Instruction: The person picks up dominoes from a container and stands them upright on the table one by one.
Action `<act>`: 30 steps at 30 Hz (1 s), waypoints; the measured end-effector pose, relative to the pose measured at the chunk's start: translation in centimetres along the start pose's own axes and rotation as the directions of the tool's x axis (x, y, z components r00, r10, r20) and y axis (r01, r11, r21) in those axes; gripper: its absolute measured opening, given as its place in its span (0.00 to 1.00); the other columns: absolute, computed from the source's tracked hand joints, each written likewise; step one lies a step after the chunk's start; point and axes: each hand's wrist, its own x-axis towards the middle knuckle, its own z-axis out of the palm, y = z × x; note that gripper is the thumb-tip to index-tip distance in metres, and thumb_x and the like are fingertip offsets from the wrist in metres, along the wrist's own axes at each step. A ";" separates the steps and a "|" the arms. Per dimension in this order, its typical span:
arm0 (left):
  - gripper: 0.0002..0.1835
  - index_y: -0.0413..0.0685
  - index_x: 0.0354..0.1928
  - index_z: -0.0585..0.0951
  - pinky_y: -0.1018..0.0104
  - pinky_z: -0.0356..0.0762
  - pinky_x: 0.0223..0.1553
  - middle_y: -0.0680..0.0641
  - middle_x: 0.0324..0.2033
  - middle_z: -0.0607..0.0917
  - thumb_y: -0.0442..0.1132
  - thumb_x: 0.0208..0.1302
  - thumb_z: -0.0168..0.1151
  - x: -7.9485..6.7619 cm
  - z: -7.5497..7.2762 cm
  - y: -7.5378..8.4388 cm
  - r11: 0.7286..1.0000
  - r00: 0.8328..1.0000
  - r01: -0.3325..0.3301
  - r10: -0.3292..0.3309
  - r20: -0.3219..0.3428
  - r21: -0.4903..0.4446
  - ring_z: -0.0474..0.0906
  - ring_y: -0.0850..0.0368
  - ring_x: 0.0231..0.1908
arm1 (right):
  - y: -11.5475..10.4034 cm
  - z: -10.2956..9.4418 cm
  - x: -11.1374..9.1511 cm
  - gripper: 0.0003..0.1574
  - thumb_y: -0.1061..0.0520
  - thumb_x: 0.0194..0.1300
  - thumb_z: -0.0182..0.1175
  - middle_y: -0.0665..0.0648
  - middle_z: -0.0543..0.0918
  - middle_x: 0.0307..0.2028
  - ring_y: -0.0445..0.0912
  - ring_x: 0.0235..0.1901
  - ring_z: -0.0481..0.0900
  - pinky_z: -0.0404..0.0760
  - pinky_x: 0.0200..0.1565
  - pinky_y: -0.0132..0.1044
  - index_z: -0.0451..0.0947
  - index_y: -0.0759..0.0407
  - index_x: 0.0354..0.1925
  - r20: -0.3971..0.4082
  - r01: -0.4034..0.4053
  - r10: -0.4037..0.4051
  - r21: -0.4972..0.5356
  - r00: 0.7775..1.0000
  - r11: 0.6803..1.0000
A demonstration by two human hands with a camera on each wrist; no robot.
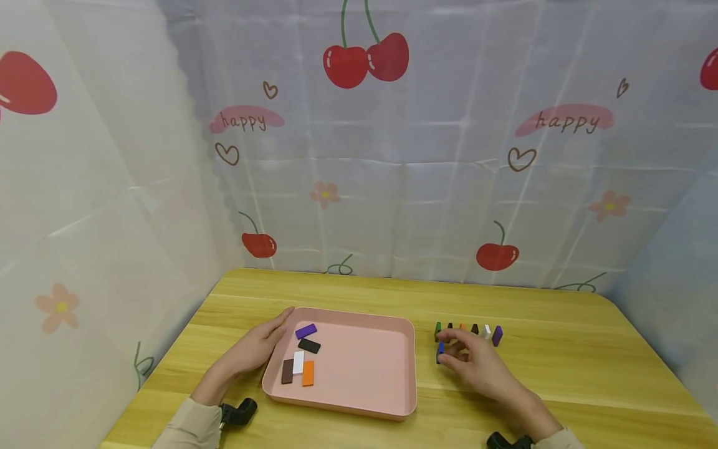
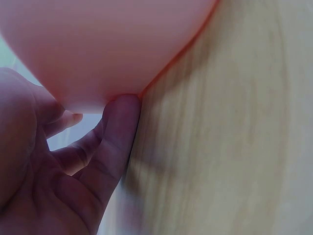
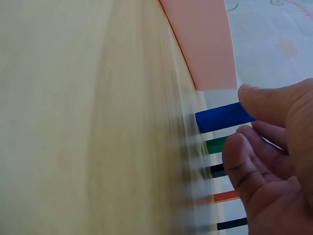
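Note:
My right hand [image 1: 477, 365] pinches a blue domino [image 1: 440, 353] standing upright on the table, right of the pink tray [image 1: 359, 408]. In the right wrist view the thumb overlaps the upper end of the blue domino [image 3: 222, 117]; the index fingertip is hidden there. Just behind it stand a green domino [image 1: 438, 330] and several others. My left hand [image 1: 255, 346] rests along the tray's left side, its fingers touching the outer wall [image 2: 117, 49]. Inside the tray lie a purple domino [image 1: 306, 331], a black one [image 1: 309, 345], a brown one [image 1: 287, 371], a white one [image 1: 299, 362] and an orange one [image 1: 308, 373].
An upright row behind my right hand ends with a white domino [image 1: 487, 332] and a purple domino [image 1: 497, 336]; the hand partly covers the row. The wooden table [image 1: 561, 368] backs onto a cherry-printed curtain [image 1: 392, 206]. Black wrist mounts show near both sleeves.

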 end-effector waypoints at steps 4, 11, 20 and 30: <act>0.28 0.56 0.82 0.55 0.43 0.49 0.80 0.49 0.81 0.57 0.45 0.85 0.40 0.0 0.0 0.0 1.000 1.000 -0.011 0.011 0.004 -0.004 0.51 0.45 0.81 | -0.3 0.0 -0.1 0.21 0.64 0.63 0.72 0.56 0.83 0.45 0.36 0.36 0.80 0.83 0.35 0.30 0.81 0.64 0.54 -0.039 0.031 -0.032 -0.027 0.999 0.999; 0.29 0.55 0.82 0.54 0.43 0.49 0.80 0.49 0.81 0.57 0.45 0.85 0.40 -0.2 -0.1 0.2 1.000 1.000 -0.012 0.012 0.010 -0.002 0.50 0.46 0.81 | -1.4 0.2 -0.1 0.21 0.64 0.61 0.74 0.52 0.83 0.41 0.37 0.34 0.76 0.80 0.30 0.29 0.83 0.61 0.52 -0.094 0.064 -0.071 -0.074 0.993 0.995; 0.28 0.57 0.82 0.55 0.44 0.49 0.80 0.49 0.81 0.57 0.45 0.85 0.40 0.0 -0.1 -0.2 1.000 1.000 -0.004 0.004 0.001 -0.001 0.50 0.46 0.81 | -2.7 1.2 0.3 0.20 0.63 0.62 0.73 0.57 0.84 0.43 0.38 0.34 0.76 0.80 0.31 0.29 0.83 0.59 0.53 -0.094 0.133 -0.142 -0.094 0.985 0.987; 0.29 0.55 0.82 0.54 0.43 0.49 0.80 0.49 0.81 0.57 0.45 0.85 0.40 0.0 0.0 -0.2 1.000 1.000 -0.009 0.009 -0.002 0.006 0.50 0.46 0.81 | -4.0 1.8 0.7 0.19 0.63 0.60 0.75 0.54 0.82 0.36 0.38 0.28 0.73 0.76 0.28 0.28 0.84 0.57 0.50 -0.114 0.170 -0.188 -0.158 0.975 0.973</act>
